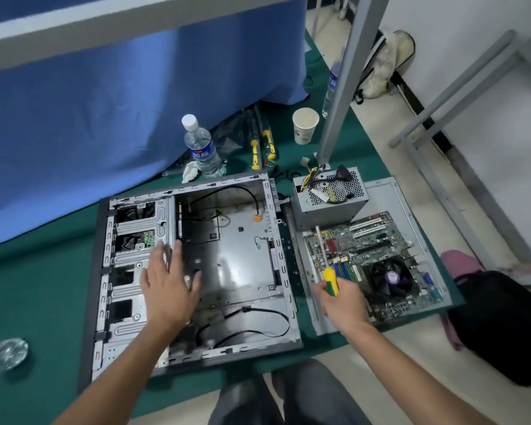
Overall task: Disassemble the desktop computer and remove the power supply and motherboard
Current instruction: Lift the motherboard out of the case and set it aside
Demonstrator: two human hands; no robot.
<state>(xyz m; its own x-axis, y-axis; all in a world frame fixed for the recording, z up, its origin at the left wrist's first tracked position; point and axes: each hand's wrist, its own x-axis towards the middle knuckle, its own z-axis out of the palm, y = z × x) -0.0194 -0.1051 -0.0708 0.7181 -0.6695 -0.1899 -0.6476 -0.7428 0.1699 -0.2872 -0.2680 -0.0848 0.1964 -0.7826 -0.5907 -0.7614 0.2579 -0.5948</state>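
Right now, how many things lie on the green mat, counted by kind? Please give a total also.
Computer case: 1
Power supply: 1
Motherboard: 1
Side panel: 1
Water bottles: 2
Paper cup: 1
Screwdrivers lying by the curtain: 2
Total: 9

The right hand grips one more screwdriver; the left hand is over the case.

Green cloth tabletop (28, 286) across the lower left. Bare grey metal computer case (242, 256) at centre, black cables inside. Green circuit-board motherboard (371, 240) at right, black fan on it. Yellow-and-green-handled screwdriver (330, 279). Silver perforated power supply box (328, 200). Blue fabric curtain (105, 102) at upper left.
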